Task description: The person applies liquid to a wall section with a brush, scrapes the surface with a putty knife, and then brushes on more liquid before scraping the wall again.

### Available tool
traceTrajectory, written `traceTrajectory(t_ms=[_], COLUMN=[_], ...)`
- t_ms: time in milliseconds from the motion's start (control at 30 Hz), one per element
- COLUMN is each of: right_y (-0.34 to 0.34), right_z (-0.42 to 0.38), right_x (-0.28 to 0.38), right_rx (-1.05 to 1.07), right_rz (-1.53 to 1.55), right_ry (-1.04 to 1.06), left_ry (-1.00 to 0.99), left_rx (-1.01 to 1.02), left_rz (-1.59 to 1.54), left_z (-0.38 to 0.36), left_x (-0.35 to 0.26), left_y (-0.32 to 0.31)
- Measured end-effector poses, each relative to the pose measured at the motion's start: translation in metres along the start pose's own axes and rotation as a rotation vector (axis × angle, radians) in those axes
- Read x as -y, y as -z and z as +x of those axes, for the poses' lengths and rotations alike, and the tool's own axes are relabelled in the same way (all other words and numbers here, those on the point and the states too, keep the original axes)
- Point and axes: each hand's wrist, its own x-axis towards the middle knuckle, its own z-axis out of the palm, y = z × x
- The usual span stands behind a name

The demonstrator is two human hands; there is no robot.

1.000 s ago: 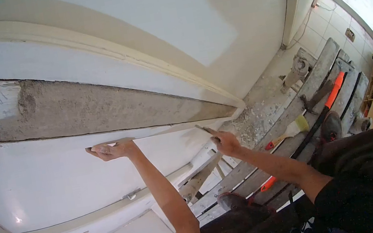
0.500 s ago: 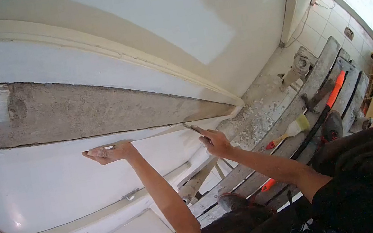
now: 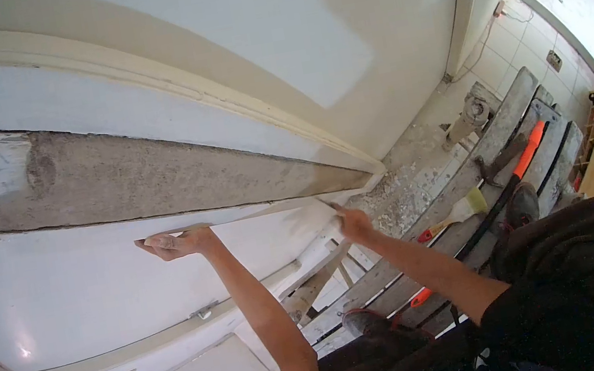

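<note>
The white wall (image 3: 85,280) spans your view, its grey strip (image 3: 170,175) rough and exposed. Right of it, the plank surface (image 3: 512,110) bears a paintbrush (image 3: 448,218). Below the strip, your left hand (image 3: 175,244) meets the wall's edge, grip unclear; your right hand (image 3: 353,224) clenches a thin-bladed scraper (image 3: 326,203) there.

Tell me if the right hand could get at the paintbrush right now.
Probably yes: the paintbrush lies uncovered on the planks, though the right hand would likely need to put down its thin tool first.
</note>
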Motion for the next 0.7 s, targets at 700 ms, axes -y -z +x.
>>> traceTrajectory(t_ms=[700], right_y=[0.085], right_z=[0.006], right_x=[0.109], right_rx=[-0.037], right_rz=[0.068], right_ry=[0.096], left_ry=[-0.207], left_rx=[0.046], left_rz=[0.096], left_z=[0.004], left_x=[-0.026], left_y=[-0.015])
